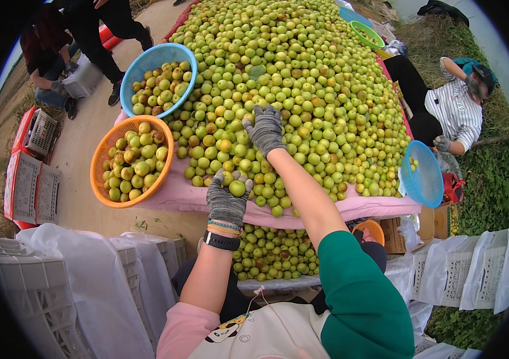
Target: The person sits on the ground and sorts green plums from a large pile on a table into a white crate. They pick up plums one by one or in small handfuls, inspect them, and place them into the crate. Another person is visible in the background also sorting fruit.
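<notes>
A large heap of green jujube-like fruit (290,85) covers the table before me, on a pink cloth (182,197). My left hand (229,197), in a grey knit glove, is palm up at the near edge and holds a round green fruit (237,188); another fruit seems to lie by its fingers. Farther up, my right hand (265,130), gloved alike, rests palm down on the heap with its fingers somewhat spread; what is under the palm is hidden. Below the cloth's edge, more fruit (277,256) fills a lined container in front of my body.
An orange basket (95,168) and a blue basket (124,85) of blemished fruit stand at left, another blue basket (429,175) at right. Lined crates (34,287) flank me. A person in a striped top (456,112) sits at right; others are at upper left.
</notes>
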Action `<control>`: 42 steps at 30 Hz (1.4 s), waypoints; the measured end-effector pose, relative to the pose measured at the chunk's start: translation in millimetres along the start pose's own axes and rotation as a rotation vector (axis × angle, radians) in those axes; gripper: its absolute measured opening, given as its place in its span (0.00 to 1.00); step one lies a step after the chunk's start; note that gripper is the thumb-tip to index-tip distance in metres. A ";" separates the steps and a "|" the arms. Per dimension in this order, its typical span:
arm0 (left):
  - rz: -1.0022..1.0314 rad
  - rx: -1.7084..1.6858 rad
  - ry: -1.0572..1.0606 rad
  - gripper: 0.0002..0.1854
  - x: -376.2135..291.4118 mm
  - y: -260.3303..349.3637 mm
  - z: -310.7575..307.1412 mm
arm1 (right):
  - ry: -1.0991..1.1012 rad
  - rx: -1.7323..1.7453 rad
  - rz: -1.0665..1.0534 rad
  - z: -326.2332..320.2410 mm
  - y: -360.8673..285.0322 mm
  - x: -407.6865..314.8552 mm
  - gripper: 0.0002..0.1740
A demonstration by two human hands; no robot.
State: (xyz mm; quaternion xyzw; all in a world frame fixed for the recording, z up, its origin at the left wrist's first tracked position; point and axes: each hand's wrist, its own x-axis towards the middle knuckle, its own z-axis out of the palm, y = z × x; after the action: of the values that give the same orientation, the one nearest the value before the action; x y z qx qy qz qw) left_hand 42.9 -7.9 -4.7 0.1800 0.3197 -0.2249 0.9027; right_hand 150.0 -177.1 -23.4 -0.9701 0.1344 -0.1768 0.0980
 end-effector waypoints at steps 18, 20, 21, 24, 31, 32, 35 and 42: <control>-0.021 -0.002 -0.061 0.13 1.4 5.6 12.1 | -0.308 -0.289 -0.027 -23.9 37.2 105.4 0.28; -0.019 0.010 -0.075 0.13 3.1 5.4 11.7 | -0.281 -0.317 -0.119 -10.7 31.5 103.5 0.22; -0.021 0.006 -0.090 0.13 3.8 4.5 11.1 | -0.225 -0.364 -0.091 -5.6 28.1 104.4 0.21; -0.029 -0.001 -0.085 0.14 5.3 4.2 8.8 | -0.218 -0.471 -0.029 2.8 22.2 111.1 0.19; -0.031 -0.043 -0.158 0.13 0.8 9.4 8.7 | -0.371 -0.468 -0.108 -7.3 39.8 112.1 0.25; -0.013 -0.045 -0.143 0.14 -1.1 8.1 9.0 | -0.304 -0.414 -0.126 -11.7 41.3 103.1 0.30; -0.026 -0.157 -0.222 0.16 -3.0 9.2 8.9 | -0.116 -0.338 -0.200 -32.7 38.8 79.5 0.32; -0.069 -0.274 -0.502 0.31 -1.6 15.5 17.5 | -0.286 0.970 -0.499 -63.8 -10.2 -8.3 0.22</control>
State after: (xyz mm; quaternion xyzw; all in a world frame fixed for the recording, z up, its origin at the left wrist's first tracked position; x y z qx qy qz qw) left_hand 58.6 -2.8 12.0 -0.0158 0.1198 -0.2478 0.9613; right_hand 121.3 -174.1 34.9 -0.8306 -0.2105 -0.1030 0.5051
